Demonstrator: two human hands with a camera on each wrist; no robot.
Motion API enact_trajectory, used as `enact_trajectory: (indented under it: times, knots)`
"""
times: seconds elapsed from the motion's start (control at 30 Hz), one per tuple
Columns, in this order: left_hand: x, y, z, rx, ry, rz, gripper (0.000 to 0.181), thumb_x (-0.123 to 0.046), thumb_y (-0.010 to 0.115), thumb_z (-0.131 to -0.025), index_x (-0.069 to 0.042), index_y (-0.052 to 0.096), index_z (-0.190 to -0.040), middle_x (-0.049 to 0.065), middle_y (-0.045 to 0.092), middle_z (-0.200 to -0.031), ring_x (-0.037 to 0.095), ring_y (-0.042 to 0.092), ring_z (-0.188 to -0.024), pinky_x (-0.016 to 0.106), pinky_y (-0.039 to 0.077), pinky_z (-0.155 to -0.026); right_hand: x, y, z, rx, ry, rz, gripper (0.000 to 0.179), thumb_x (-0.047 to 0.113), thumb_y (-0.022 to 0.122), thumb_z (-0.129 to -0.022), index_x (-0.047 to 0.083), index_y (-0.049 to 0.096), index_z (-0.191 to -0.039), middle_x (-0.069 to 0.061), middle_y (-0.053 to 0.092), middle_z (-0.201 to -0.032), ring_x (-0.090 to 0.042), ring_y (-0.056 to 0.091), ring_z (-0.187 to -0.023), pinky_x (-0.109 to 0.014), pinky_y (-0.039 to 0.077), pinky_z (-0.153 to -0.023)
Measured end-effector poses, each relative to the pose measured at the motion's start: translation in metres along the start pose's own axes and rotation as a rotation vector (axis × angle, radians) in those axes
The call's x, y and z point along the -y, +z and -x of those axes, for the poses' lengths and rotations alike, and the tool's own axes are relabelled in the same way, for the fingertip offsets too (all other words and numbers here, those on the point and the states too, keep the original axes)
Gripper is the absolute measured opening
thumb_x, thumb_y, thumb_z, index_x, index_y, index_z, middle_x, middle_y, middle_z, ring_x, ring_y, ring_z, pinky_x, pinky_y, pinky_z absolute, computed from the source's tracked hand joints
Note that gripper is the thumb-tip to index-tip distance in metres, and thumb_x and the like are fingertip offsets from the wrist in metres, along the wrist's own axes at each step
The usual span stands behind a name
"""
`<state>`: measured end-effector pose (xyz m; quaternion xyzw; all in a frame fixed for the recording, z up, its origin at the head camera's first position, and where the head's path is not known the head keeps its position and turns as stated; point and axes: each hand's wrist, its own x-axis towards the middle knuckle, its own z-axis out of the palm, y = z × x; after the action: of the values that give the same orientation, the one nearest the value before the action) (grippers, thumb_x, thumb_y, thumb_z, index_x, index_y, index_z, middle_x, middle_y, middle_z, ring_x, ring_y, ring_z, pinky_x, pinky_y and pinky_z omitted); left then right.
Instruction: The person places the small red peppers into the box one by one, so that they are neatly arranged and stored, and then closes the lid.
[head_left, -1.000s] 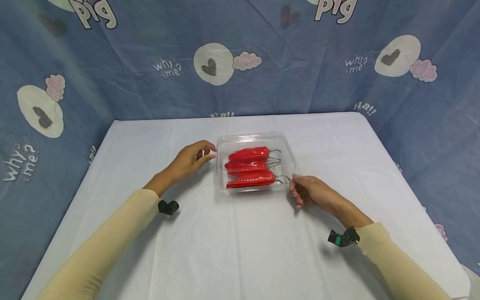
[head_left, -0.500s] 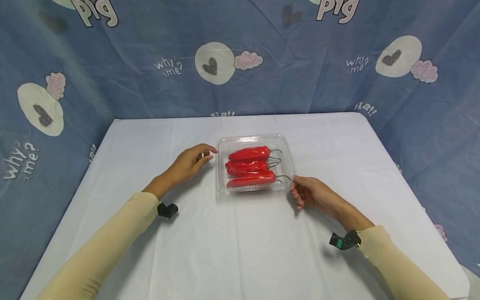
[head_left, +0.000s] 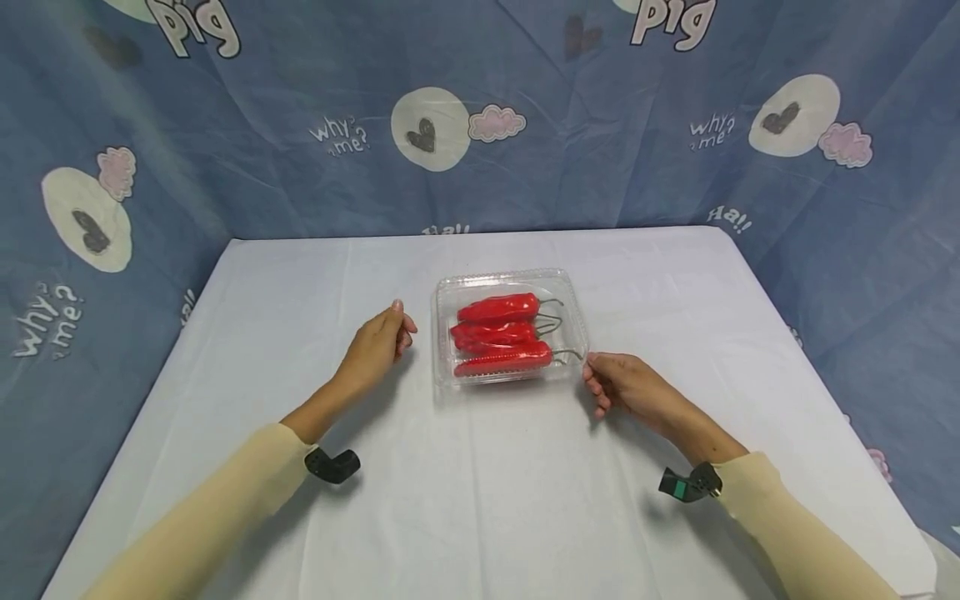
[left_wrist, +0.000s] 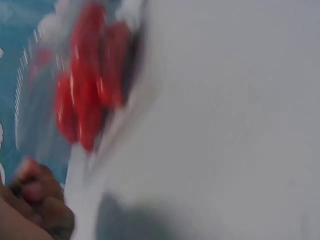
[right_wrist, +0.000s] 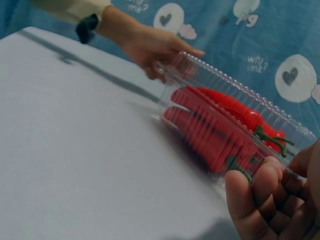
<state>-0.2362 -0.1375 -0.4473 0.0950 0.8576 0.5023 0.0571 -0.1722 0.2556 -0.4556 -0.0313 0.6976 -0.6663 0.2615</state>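
A clear plastic clamshell box (head_left: pixel 510 283) lies on the white table, with several red peppers (head_left: pixel 498 308) inside, their green stems toward the right. At the box's near right corner my right hand (head_left: pixel 626 385) pinches the rim between thumb and forefinger, its other fingers loosely bent. My left hand (head_left: pixel 377 343) is off the box's left side, thumb upward and fingers loosely curled, holding nothing. The left wrist view is blurred; there the left hand (left_wrist: pixel 37 205) shows below the box. In the right wrist view, the left hand (right_wrist: pixel 160 47) overlaps the box's far end.
A white cloth (head_left: pixel 480 483) covers the table. Behind and at the sides hangs a blue printed curtain (head_left: pixel 600 183). Black wrist devices (head_left: pixel 332 465) sit at both sleeve ends.
My left hand has drawn back from the box's left edge toward me, turning thumb upward with its fingers curling in. My right hand stays at the corner. The lid appears slightly lower than one second ago.
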Motion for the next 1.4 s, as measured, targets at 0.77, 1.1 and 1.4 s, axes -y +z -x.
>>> enact_trajectory:
  times: [0.77, 1.1, 1.4]
  knots:
    - [-0.014, 0.07, 0.065, 0.221, -0.311, 0.649, 0.035, -0.038, 0.032, -0.111, -0.008, 0.045, -0.099, 0.0, 0.042, -0.07, 0.008, 0.034, -0.052, 0.018, 0.027, -0.042, 0.001, -0.003, -0.002, -0.013, 0.006, 0.007, 0.036, 0.03, 0.041, -0.11, -0.001, 0.053, -0.098, -0.002, 0.05, -0.076, -0.01, 0.052, -0.061, -0.032, 0.058, -0.064]
    - [-0.014, 0.078, 0.064, 0.14, -0.313, 0.688, 0.024, -0.024, 0.034, -0.108, -0.008, 0.042, -0.092, 0.0, 0.043, -0.07, 0.006, 0.031, -0.052, 0.018, 0.023, -0.04, -0.001, -0.003, -0.001, -0.008, 0.002, -0.001, 0.036, 0.031, 0.041, -0.11, -0.001, 0.052, -0.098, -0.001, 0.05, -0.075, -0.01, 0.052, -0.061, -0.031, 0.058, -0.064]
    - [-0.014, 0.073, 0.063, 0.127, -0.348, 0.65, 0.021, -0.022, 0.036, -0.105, -0.008, 0.045, -0.092, 0.001, 0.045, -0.069, 0.007, 0.032, -0.051, 0.02, 0.023, -0.04, 0.001, 0.001, -0.001, -0.023, 0.025, -0.004, 0.037, 0.03, 0.039, -0.111, -0.003, 0.052, -0.1, -0.002, 0.051, -0.076, -0.011, 0.053, -0.06, -0.033, 0.058, -0.063]
